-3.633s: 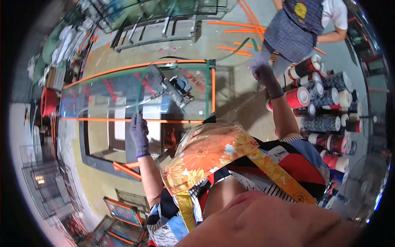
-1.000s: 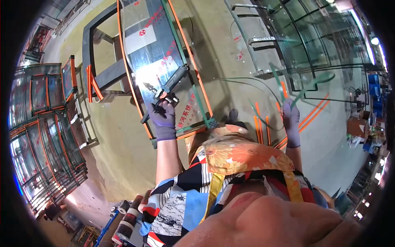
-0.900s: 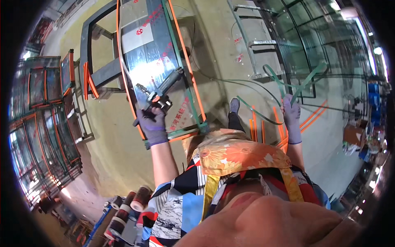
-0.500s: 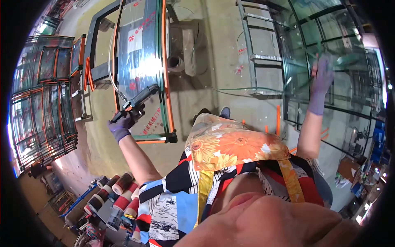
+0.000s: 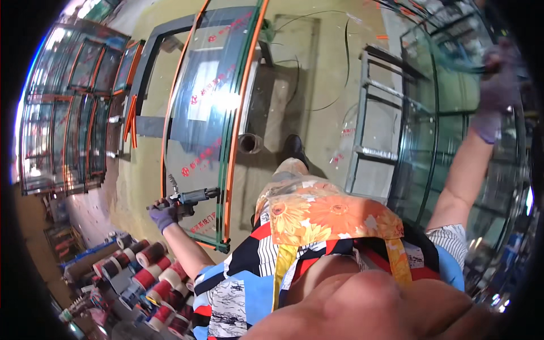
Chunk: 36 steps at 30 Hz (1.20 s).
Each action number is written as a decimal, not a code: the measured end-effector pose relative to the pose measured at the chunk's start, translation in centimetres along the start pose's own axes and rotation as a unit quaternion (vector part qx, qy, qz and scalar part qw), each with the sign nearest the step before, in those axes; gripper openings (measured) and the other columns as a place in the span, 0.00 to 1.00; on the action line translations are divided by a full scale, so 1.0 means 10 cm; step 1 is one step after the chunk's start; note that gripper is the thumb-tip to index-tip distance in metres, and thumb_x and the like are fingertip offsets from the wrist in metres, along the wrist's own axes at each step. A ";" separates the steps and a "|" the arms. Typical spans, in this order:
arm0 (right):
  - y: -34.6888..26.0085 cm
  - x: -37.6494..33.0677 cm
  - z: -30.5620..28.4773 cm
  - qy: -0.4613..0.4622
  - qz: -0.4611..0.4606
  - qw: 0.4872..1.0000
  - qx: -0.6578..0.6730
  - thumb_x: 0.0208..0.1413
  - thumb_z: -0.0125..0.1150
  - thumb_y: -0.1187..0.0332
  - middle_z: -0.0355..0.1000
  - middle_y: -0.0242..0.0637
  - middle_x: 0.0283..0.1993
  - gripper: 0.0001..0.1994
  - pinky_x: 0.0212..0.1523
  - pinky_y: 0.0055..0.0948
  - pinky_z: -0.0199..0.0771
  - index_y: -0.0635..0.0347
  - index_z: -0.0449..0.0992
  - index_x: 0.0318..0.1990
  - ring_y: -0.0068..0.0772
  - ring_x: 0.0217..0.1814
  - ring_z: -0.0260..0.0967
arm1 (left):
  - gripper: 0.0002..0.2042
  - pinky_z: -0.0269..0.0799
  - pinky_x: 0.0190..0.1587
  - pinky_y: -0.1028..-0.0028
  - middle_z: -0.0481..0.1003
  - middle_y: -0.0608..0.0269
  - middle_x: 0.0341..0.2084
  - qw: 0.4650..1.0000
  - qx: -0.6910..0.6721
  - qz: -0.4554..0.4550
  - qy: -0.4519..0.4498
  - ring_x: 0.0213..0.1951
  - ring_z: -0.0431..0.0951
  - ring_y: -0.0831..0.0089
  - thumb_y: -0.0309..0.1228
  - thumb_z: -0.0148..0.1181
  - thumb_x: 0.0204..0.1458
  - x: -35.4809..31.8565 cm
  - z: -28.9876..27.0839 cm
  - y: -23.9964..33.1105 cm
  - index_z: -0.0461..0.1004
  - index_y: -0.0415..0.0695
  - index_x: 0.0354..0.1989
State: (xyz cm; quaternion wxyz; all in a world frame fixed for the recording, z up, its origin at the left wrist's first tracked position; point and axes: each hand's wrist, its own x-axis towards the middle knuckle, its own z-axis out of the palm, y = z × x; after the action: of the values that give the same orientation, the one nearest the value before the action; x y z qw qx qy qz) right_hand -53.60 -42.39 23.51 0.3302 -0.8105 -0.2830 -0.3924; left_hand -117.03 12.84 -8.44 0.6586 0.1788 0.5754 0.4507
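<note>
My left hand (image 5: 163,215), in a purple glove, is closed around a grey-and-black pneumatic tool (image 5: 195,197) that looks like a strapping tool with a metal hose fitting. The tool lies over the near end of a stack of glass panels (image 5: 218,122) edged with orange strips and marked in red. Stretched out at the far right, my gloved right hand (image 5: 496,93) is blurred by motion. Loops of green strap (image 5: 456,61) hang at its fingers, which appear closed on it. The strap's far end cannot be made out.
A grey frame (image 5: 148,85) lies beyond the panels. Right of them are a cardboard tube (image 5: 249,143) and a ladder-like metal frame (image 5: 378,153). Large glass panes (image 5: 419,170) stand on the right, framed glass units (image 5: 73,124) on the left. Several tape rolls (image 5: 150,254) sit lower left.
My right hand has swung further out to the right and away with the green strap. The tool in my left hand has lowered toward me, and one foot has stepped forward.
</note>
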 end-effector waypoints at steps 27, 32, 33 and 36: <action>0.54 0.59 -1.17 0.083 0.204 0.925 0.311 0.59 0.44 0.61 0.58 0.26 0.20 0.14 0.20 0.17 0.47 0.60 0.68 0.26 0.14 0.20 0.49 | 0.09 0.59 0.24 0.72 0.55 0.73 0.13 0.911 -0.110 -0.135 -0.375 0.16 0.56 0.76 0.38 0.47 0.53 -3.34 2.68 0.14 0.66 0.49 0.24; -0.16 -1.01 -0.94 0.041 0.281 0.943 0.172 0.59 0.45 0.58 0.58 0.26 0.20 0.14 0.19 0.15 0.47 0.59 0.65 0.27 0.13 0.19 0.49 | 0.10 0.57 0.26 0.72 0.54 0.75 0.13 0.870 -0.084 -0.175 -0.453 0.17 0.54 0.78 0.38 0.46 0.53 -2.67 2.14 0.11 0.65 0.49 0.24; -0.24 -1.14 -0.94 0.023 0.280 0.947 0.158 0.59 0.46 0.58 0.59 0.25 0.20 0.14 0.18 0.15 0.47 0.59 0.67 0.28 0.12 0.19 0.50 | 0.09 0.55 0.27 0.73 0.54 0.75 0.14 0.855 -0.083 -0.185 -0.478 0.17 0.53 0.79 0.38 0.46 0.53 -2.56 2.08 0.05 0.64 0.49 0.25; -0.25 -1.57 -0.85 0.020 0.311 0.915 0.254 0.58 0.47 0.58 0.60 0.23 0.20 0.13 0.18 0.13 0.48 0.59 0.70 0.35 0.10 0.18 0.50 | 0.10 0.60 0.27 0.70 0.55 0.76 0.13 0.867 -0.057 -0.192 -0.457 0.17 0.56 0.78 0.40 0.46 0.53 -2.23 1.97 -0.04 0.64 0.50 0.24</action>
State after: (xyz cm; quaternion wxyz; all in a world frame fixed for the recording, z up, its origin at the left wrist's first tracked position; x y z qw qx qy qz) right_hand -67.60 -50.37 15.39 0.6364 -0.7381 -0.0997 -0.2008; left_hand -97.28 0.35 9.97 0.9303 0.2133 0.2065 0.2155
